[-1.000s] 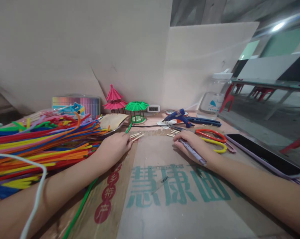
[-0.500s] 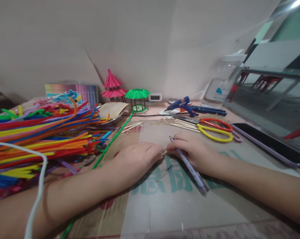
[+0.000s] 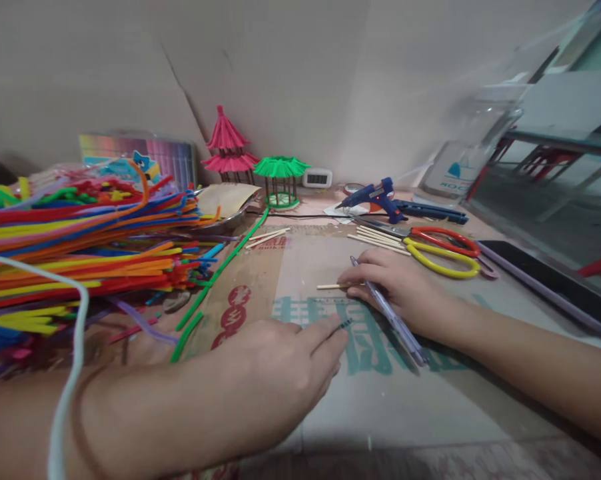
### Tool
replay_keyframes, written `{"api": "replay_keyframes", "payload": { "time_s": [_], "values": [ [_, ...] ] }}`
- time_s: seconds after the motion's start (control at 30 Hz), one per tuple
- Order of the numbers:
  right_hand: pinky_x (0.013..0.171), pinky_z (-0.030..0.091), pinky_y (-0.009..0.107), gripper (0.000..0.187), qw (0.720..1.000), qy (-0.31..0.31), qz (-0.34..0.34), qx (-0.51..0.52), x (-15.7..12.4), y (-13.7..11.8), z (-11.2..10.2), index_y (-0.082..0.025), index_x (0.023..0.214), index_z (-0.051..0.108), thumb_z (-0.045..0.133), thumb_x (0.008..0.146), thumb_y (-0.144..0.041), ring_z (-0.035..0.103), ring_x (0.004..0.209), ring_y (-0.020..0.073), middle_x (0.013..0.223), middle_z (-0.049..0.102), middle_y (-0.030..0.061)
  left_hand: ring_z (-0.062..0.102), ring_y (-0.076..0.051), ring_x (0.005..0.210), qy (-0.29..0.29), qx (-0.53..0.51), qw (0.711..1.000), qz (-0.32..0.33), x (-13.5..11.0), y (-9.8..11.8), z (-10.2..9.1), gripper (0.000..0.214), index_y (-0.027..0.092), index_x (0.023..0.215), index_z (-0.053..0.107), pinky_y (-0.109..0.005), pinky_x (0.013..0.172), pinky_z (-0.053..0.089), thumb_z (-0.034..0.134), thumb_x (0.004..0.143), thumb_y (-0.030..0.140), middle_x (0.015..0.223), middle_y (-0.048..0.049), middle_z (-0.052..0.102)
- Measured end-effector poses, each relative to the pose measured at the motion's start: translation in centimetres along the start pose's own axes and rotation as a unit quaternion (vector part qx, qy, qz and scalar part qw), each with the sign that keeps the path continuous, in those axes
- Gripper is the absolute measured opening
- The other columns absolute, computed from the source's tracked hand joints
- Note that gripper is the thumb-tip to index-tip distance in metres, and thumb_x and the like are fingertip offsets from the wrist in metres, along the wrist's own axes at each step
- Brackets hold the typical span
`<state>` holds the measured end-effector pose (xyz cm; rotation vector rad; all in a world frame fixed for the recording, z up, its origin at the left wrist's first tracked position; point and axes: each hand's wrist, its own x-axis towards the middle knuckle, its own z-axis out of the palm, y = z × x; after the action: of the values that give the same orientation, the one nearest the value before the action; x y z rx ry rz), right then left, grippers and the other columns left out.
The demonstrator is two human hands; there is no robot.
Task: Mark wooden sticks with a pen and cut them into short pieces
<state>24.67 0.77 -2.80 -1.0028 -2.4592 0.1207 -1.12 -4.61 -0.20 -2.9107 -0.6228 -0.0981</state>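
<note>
My right hand [image 3: 393, 283] is closed, pinching a short thin wooden stick [image 3: 326, 287] that points left from the fingertips. A pale purple pen [image 3: 393, 320] is also tucked in this hand, slanting down to the right. Nearer to me, my left hand [image 3: 285, 367] has its fingertips at a clear plastic strip [image 3: 347, 323] with dark printed marks, which looks like a ruler. Its thumb is hidden, and most of the strip is hard to make out against the cardboard [image 3: 340, 407].
Colourful pipe cleaners [image 3: 90, 253] are heaped at left, crossed by a white cable [image 3: 78, 347]. Behind stand a pink model pagoda [image 3: 225, 147] and a green-roofed pavilion [image 3: 281, 177]. A blue glue gun [image 3: 373, 195], scissors [image 3: 443, 263], more sticks [image 3: 380, 240] and a phone [image 3: 545, 283] lie at right.
My left hand has left the stick's end and come back toward me, to the clear strip. My right hand keeps the stick and pen. The whole view has shifted slightly.
</note>
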Motion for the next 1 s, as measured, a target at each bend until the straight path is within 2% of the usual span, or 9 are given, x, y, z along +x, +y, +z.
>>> {"api": "replay_keyframes", "payload": {
  "time_s": [0.1,0.23,0.3,0.37,0.47,0.57,0.63,0.83,1.0],
  "values": [
    [0.070,0.042,0.030,0.018,1.000,-0.006,-0.018,0.018,0.1,-0.1,0.2,-0.021,0.099,0.070,0.053,0.099,-0.025,0.055,0.081,0.0188,0.086,0.061,0.0053,0.069,-0.017,0.079,0.004,0.009,1.000,-0.017,0.3,-0.1,0.2,0.043,0.021,0.130,0.057,-0.027,0.062,0.053,0.048,0.089,0.012,0.132,-0.0102,0.064],
    [0.067,0.042,0.030,0.017,0.999,-0.014,-0.015,0.025,0.1,-0.2,0.1,-0.021,0.098,0.070,0.053,0.098,-0.023,0.055,0.079,0.0181,0.085,0.059,0.0046,0.065,-0.016,0.059,-0.017,0.043,0.998,-0.043,0.5,0.4,-0.3,0.056,0.022,0.134,0.054,-0.028,0.047,0.047,0.050,0.080,0.008,0.138,-0.0144,0.059],
    [0.067,0.042,0.030,0.017,1.000,-0.017,-0.014,0.021,0.1,-0.3,0.0,-0.021,0.096,0.070,0.053,0.098,-0.022,0.055,0.078,0.0178,0.084,0.059,0.0044,0.065,-0.017,0.057,-0.026,0.046,0.998,-0.043,0.5,0.6,-0.4,0.061,0.022,0.137,0.052,-0.028,0.044,0.044,0.048,0.078,0.007,0.138,-0.0164,0.060],
    [0.067,0.042,0.030,0.017,1.000,-0.016,-0.015,0.018,0.1,-0.5,0.0,-0.021,0.095,0.070,0.053,0.098,-0.021,0.054,0.078,0.0176,0.084,0.059,0.0043,0.069,-0.019,0.068,-0.024,0.039,0.998,-0.045,0.5,0.6,-0.1,0.062,0.021,0.140,0.050,-0.028,0.049,0.048,0.046,0.079,0.007,0.137,-0.0166,0.060],
    [0.067,0.042,0.030,0.017,1.000,-0.017,-0.014,0.017,0.1,-0.8,0.0,-0.021,0.096,0.070,0.053,0.097,-0.020,0.055,0.078,0.0175,0.085,0.059,0.0046,0.071,-0.021,0.093,-0.009,0.017,0.997,-0.076,0.3,0.3,1.1,0.061,0.020,0.145,0.044,-0.029,0.069,0.055,0.042,0.085,0.007,0.135,-0.0142,0.062],
    [0.067,0.042,0.030,0.018,1.000,-0.022,-0.013,0.018,0.1,-0.8,0.1,-0.021,0.096,0.071,0.053,0.097,-0.020,0.055,0.078,0.0178,0.085,0.060,0.0047,0.070,-0.020,0.101,0.011,0.011,0.994,-0.108,0.1,0.0,2.4,0.056,0.021,0.144,0.044,-0.031,0.083,0.055,0.040,0.090,0.007,0.135,-0.0117,0.063],
    [0.067,0.042,0.030,0.018,0.999,-0.026,-0.013,0.020,0.1,-0.7,0.1,-0.022,0.097,0.071,0.053,0.097,-0.019,0.056,0.079,0.0179,0.085,0.060,0.0045,0.070,-0.020,0.101,0.019,0.012,0.994,-0.110,0.1,0.0,2.8,0.053,0.020,0.143,0.046,-0.032,0.084,0.055,0.038,0.091,0.007,0.134,-0.0114,0.063],
    [0.067,0.041,0.030,0.017,0.999,-0.033,-0.015,0.018,0.0,-0.6,0.2,-0.022,0.100,0.071,0.054,0.097,-0.019,0.055,0.079,0.0178,0.085,0.059,0.0040,0.072,-0.023,0.082,0.028,0.078,0.995,-0.046,0.5,0.6,1.9,0.058,0.011,0.140,0.048,-0.032,0.054,0.053,0.043,0.082,0.008,0.137,-0.0203,0.060],
    [0.067,0.041,0.030,0.018,0.999,-0.032,-0.016,0.023,0.0,-0.7,0.1,-0.022,0.101,0.071,0.054,0.096,-0.018,0.056,0.079,0.0185,0.085,0.060,0.0044,0.072,-0.023,0.075,0.048,0.109,0.992,-0.031,0.6,0.8,1.5,0.055,0.009,0.132,0.055,-0.031,0.045,0.048,0.043,0.079,0.006,0.132,-0.0213,0.063]
  ]
}}
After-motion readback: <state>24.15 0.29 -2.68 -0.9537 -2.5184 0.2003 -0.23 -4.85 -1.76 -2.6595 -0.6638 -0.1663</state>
